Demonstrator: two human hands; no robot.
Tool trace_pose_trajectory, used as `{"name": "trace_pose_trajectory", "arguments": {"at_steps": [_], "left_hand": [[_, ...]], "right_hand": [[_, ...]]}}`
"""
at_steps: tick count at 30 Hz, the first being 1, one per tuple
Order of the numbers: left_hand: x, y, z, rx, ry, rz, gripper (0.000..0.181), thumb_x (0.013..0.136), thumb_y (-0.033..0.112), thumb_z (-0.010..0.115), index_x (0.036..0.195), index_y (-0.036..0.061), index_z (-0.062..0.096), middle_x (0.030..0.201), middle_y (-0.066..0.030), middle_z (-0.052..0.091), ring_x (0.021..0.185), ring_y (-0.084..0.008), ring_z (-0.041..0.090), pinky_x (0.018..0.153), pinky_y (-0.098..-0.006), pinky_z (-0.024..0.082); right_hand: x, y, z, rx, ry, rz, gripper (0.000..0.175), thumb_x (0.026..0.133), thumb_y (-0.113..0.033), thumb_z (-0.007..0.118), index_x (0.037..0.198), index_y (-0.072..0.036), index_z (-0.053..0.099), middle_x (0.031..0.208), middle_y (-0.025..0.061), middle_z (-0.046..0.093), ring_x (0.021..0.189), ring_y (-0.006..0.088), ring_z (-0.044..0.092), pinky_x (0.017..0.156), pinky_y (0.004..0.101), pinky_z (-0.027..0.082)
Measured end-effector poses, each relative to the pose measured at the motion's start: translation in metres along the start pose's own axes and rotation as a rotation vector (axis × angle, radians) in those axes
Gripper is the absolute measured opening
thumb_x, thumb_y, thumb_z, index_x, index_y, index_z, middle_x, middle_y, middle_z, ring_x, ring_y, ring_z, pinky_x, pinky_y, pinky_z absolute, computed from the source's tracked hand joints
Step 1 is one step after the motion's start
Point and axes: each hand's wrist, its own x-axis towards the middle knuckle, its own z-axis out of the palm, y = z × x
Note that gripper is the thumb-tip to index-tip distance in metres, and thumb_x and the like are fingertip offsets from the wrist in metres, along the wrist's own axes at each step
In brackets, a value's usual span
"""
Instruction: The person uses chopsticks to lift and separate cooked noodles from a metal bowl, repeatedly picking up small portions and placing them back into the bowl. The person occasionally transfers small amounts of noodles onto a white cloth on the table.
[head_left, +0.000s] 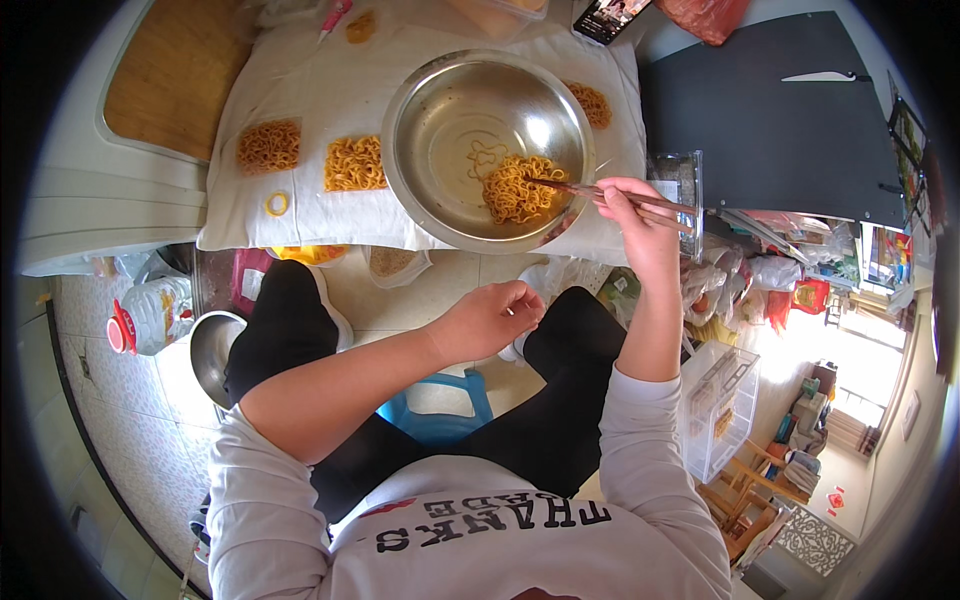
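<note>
My right hand (637, 225) grips a pair of dark wooden chopsticks (574, 187). Their tips reach into a clump of curly yellow noodles (517, 196) lying low on the right side of a wide stainless steel bowl (439, 127). A few loose strands lie beside the clump. Above my lap, my left hand (499, 319) hangs apart from the bowl with its fingers curled; whether anything is between them is hidden. Left of the bowl, a block of noodles (354, 163) lies on a white cloth (322, 90).
Another noodle block (268, 146) lies farther left, above a yellow ring-shaped band (285, 202). More noodles (591, 105) show past the bowl's right rim. A phone (611, 19) stands at the back. Below are a blue plastic stool (442, 424), a steel basin (214, 352) and a large plastic bottle (154, 319).
</note>
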Motion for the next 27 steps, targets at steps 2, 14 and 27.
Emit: {"name": "trace_pose_trajectory", "arguments": {"at_steps": [2, 14, 27], "left_hand": [[0.001, -0.001, 0.000, -0.009, -0.003, -0.001, 0.022, 0.089, 0.020, 0.048, 0.100, 0.0004, 0.053, 0.083, -0.0074, 0.061, 0.070, -0.0109, 0.054, 0.066, -0.0240, 0.045], [0.000, -0.002, 0.000, -0.047, -0.011, 0.004, 0.023, 0.089, 0.019, 0.049, 0.100, -0.0002, 0.053, 0.083, -0.0076, 0.061, 0.070, -0.0104, 0.055, 0.065, -0.0235, 0.045], [-0.001, 0.002, -0.001, -0.017, -0.013, -0.022, 0.023, 0.089, 0.019, 0.048, 0.100, 0.0000, 0.053, 0.085, -0.0087, 0.061, 0.073, -0.0116, 0.056, 0.067, -0.0243, 0.046]], "right_hand": [[-0.001, -0.001, -0.001, -0.060, -0.045, 0.006, 0.017, 0.086, -0.013, 0.056, 0.095, 0.001, 0.060, 0.092, 0.0073, 0.062, 0.083, 0.0138, 0.060, 0.071, 0.0255, 0.050], [-0.005, -0.019, 0.000, -0.134, -0.196, -0.059, 0.018, 0.088, -0.015, 0.052, 0.098, -0.004, 0.062, 0.097, 0.0037, 0.059, 0.081, 0.0097, 0.055, 0.065, 0.0240, 0.048], [-0.005, -0.024, -0.007, -0.119, -0.166, -0.108, 0.021, 0.090, -0.015, 0.049, 0.103, -0.002, 0.061, 0.101, 0.0065, 0.059, 0.083, 0.0127, 0.058, 0.064, 0.0232, 0.049]]}}
